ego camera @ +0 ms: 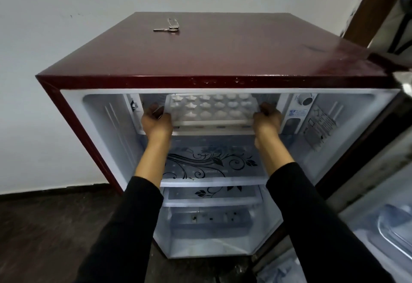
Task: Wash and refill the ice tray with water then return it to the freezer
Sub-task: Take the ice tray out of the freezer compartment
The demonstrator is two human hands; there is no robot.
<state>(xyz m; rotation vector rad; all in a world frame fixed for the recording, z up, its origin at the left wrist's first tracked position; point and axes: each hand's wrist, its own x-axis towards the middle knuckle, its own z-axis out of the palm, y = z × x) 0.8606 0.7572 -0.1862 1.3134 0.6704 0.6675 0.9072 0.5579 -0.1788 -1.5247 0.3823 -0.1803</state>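
Evidently at the freezer step: left hand (157, 118) and right hand (266, 118) each clasp an end of the ice tray (210, 109); next, keep it level.

Open maroon fridge (200, 59) seen from above, door (379, 193) swung to the right. A white ice tray (211, 109), tilted so its moulded cells face the camera, sits at the mouth of the freezer compartment (153, 99). The left hand (157, 122) and right hand (266, 119) each close a grip on 1 end of the tray. Below the grips lie 2 glass shelves (211, 166) with a black floral print. Above them, keys (167, 28) rest on the fridge top.
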